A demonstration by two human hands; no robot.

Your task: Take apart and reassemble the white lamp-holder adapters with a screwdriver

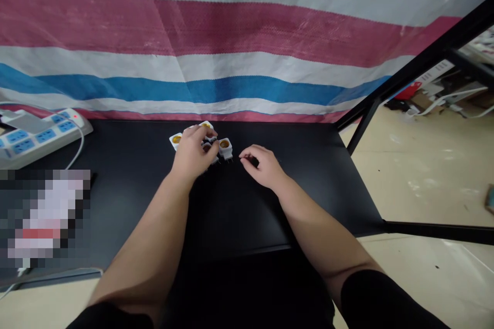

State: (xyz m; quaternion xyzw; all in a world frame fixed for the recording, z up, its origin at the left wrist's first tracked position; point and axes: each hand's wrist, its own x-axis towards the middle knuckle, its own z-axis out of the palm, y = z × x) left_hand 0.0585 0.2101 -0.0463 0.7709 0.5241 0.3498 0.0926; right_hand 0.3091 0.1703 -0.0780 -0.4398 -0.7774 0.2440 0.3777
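Observation:
Several white plug-in lamp sockets with gold-coloured round insides lie in a cluster on the black table (pixel 239 216). My left hand (pixel 192 151) is over this cluster, its thumb and fingers bent around one socket, which is partly hidden. To the left of that hand sits one lamp socket (pixel 176 140), and another lamp socket (pixel 206 126) shows behind its fingers. A further lamp socket (pixel 225 146) stands just right of my left thumb, its two metal pins towards me. My right hand (pixel 260 164) hovers low, right of the cluster, loosely curled with thumb and fingers apart; no object shows in it.
A white power strip (pixel 42 136) with blue outlets lies at the left, a cable running from it. Nearer to me is a pixelated phone-like object (pixel 50 216). A striped sheet (pixel 231 25) hangs behind the table. A black metal frame (pixel 363 113) borders the right side.

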